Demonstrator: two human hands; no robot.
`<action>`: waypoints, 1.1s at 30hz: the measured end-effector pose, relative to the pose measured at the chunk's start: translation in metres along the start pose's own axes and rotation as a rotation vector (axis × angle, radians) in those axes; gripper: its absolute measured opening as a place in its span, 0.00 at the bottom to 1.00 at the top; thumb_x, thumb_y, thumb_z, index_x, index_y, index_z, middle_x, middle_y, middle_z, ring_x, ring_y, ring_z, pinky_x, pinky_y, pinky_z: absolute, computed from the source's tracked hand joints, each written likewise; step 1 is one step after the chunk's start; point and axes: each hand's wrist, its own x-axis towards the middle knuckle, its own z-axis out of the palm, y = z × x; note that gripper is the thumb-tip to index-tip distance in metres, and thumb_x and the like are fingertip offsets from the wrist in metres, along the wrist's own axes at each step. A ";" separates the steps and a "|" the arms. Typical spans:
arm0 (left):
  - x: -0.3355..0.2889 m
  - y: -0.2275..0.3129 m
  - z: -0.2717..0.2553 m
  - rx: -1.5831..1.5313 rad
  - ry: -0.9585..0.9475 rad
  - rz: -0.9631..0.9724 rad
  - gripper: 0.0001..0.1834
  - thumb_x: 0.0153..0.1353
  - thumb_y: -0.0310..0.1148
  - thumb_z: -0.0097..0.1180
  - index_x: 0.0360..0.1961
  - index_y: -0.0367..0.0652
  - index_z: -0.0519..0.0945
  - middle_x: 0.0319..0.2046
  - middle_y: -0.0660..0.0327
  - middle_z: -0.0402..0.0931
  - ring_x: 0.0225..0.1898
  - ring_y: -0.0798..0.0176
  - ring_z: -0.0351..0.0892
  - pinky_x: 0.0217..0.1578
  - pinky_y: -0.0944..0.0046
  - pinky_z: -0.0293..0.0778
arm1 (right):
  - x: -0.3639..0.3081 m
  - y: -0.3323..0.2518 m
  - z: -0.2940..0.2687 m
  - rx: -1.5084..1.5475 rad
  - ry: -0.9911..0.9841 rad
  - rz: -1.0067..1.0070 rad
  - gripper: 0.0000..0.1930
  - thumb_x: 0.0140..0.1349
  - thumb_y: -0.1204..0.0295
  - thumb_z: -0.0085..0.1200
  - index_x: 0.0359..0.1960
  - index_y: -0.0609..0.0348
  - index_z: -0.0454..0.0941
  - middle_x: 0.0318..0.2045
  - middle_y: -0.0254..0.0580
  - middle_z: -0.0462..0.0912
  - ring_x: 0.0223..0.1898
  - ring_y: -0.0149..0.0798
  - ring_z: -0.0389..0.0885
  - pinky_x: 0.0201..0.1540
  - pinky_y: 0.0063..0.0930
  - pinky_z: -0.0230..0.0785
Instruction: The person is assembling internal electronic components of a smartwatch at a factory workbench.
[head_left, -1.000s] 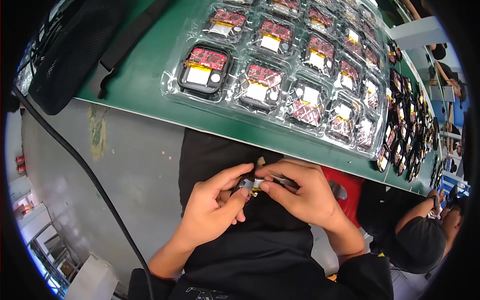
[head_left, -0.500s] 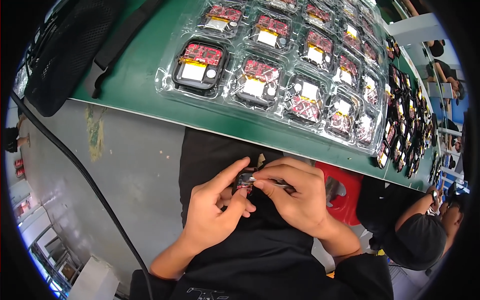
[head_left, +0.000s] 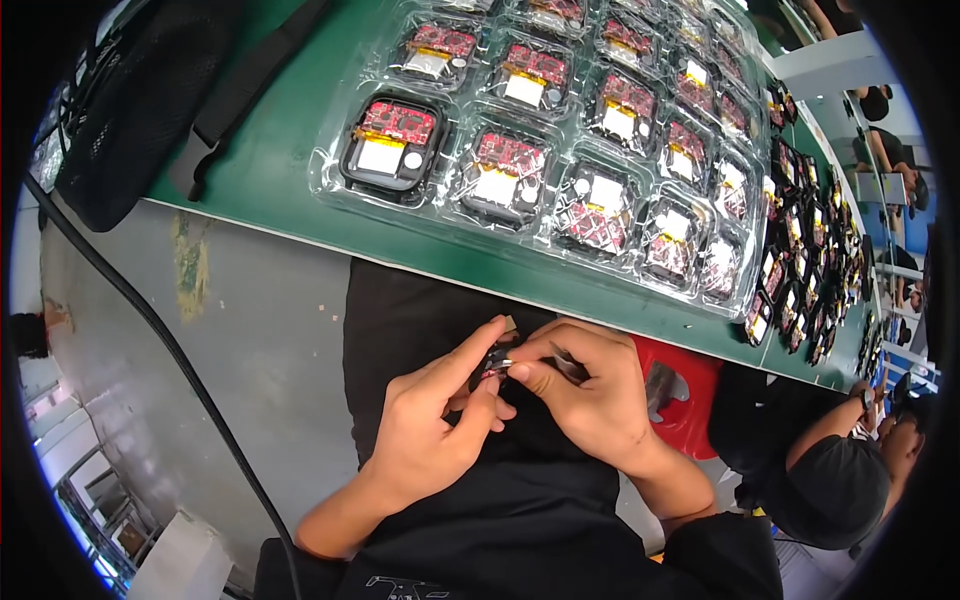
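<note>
Above my lap, my left hand (head_left: 430,420) grips a small black-cased device (head_left: 487,366) between thumb and fingers. Part of a red circuit board shows in it; my fingers cover most of the rest. From the right, my right hand (head_left: 590,395) pinches a slim metal tool (head_left: 503,364), which looks like tweezers, between thumb and forefinger. Its bright tip is at the device; whether it touches cannot be made out. On the green table in front, a clear plastic tray (head_left: 330,185) holds rows of black cases (head_left: 397,148) with red boards and white batteries.
More cased boards (head_left: 800,260) lie crowded on the green table (head_left: 270,225) at the right. A black mesh bag (head_left: 140,120) with a strap lies at the left. A black cable (head_left: 150,315) crosses the left side. A red stool (head_left: 680,395) and a person in a black cap (head_left: 835,490) are to the right.
The device in my left hand has tilted, so less of its red board shows. My right hand has shifted slightly, still pinching the tool. The view has moved a little.
</note>
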 end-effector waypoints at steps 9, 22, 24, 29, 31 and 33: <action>-0.002 0.003 0.004 0.103 -0.051 0.117 0.33 0.65 0.13 0.53 0.72 0.34 0.66 0.53 0.45 0.83 0.36 0.61 0.90 0.36 0.66 0.87 | -0.006 0.001 -0.005 0.191 0.044 0.133 0.10 0.55 0.80 0.71 0.38 0.65 0.84 0.38 0.36 0.83 0.23 0.23 0.67 0.25 0.21 0.60; -0.001 0.011 0.023 0.451 -0.175 0.427 0.33 0.62 0.20 0.59 0.68 0.28 0.65 0.49 0.43 0.85 0.40 0.52 0.90 0.44 0.60 0.83 | -0.045 -0.002 -0.032 -0.328 0.123 -0.405 0.21 0.49 0.86 0.56 0.46 0.59 0.78 0.45 0.43 0.81 0.33 0.49 0.86 0.28 0.37 0.80; -0.003 0.022 0.027 0.299 -0.202 0.414 0.31 0.67 0.23 0.61 0.70 0.32 0.66 0.54 0.45 0.83 0.49 0.55 0.87 0.52 0.63 0.80 | -0.050 -0.011 -0.045 -0.329 0.123 -0.405 0.21 0.49 0.86 0.57 0.47 0.59 0.77 0.44 0.43 0.81 0.33 0.49 0.86 0.27 0.37 0.79; -0.007 0.011 0.028 -0.020 -0.261 0.321 0.35 0.69 0.25 0.60 0.73 0.32 0.60 0.62 0.40 0.76 0.50 0.56 0.86 0.52 0.61 0.80 | -0.044 -0.038 -0.099 -0.410 0.349 -0.569 0.16 0.49 0.84 0.65 0.42 0.59 0.80 0.38 0.40 0.83 0.27 0.36 0.82 0.26 0.30 0.75; -0.006 0.007 0.024 0.011 -0.280 0.277 0.35 0.69 0.25 0.60 0.74 0.33 0.59 0.65 0.38 0.71 0.50 0.55 0.86 0.52 0.59 0.80 | -0.037 -0.040 -0.126 -0.324 0.574 -0.462 0.11 0.54 0.83 0.66 0.39 0.61 0.82 0.33 0.37 0.84 0.25 0.29 0.78 0.25 0.23 0.69; -0.004 0.004 0.026 0.014 -0.301 0.278 0.34 0.69 0.24 0.60 0.73 0.33 0.60 0.65 0.39 0.72 0.51 0.55 0.86 0.53 0.60 0.79 | -0.033 -0.052 -0.156 -0.491 0.768 -0.255 0.09 0.58 0.81 0.66 0.41 0.62 0.83 0.29 0.36 0.83 0.24 0.24 0.74 0.25 0.20 0.64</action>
